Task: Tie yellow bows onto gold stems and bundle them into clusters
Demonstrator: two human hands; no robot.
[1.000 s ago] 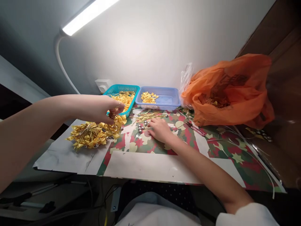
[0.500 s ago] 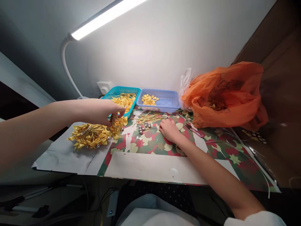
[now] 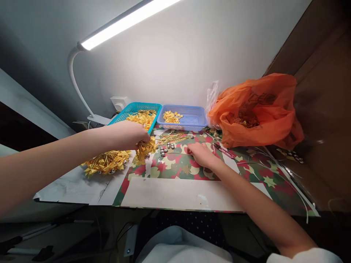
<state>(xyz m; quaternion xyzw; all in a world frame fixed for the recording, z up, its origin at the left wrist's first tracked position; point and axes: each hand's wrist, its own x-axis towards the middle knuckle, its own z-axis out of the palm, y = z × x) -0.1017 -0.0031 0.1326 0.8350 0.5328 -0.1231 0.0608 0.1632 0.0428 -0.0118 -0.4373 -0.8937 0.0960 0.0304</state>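
Observation:
My left hand (image 3: pixel 134 134) reaches across from the left, its fingers closed around a bunch of gold ribbon bows (image 3: pixel 146 147). A silver bell hangs at the bunch's lower edge. Beneath my left forearm lies a larger heap of gold bows (image 3: pixel 109 162) with twisted gold stems and silver bells. My right hand (image 3: pixel 201 154) rests on the patterned table covering, fingers curled together; whatever they may pinch is hidden. Just left of it sit several loose silver bells (image 3: pixel 166 149). Gold twist ties (image 3: pixel 174 138) lie behind them.
A teal basket (image 3: pixel 158 116) and a blue basket (image 3: pixel 203 118), both with gold bows, stand against the wall. On the right are an orange plastic bag (image 3: pixel 260 128), a pink-handled tool (image 3: pixel 226 151) and loose white strips. A lit lamp (image 3: pixel 131 23) arches overhead.
My left hand has shifted right with the bunch of gold bows, and its fingers have turned downward. My right hand's fingers have curled in. The camera view has moved slightly.

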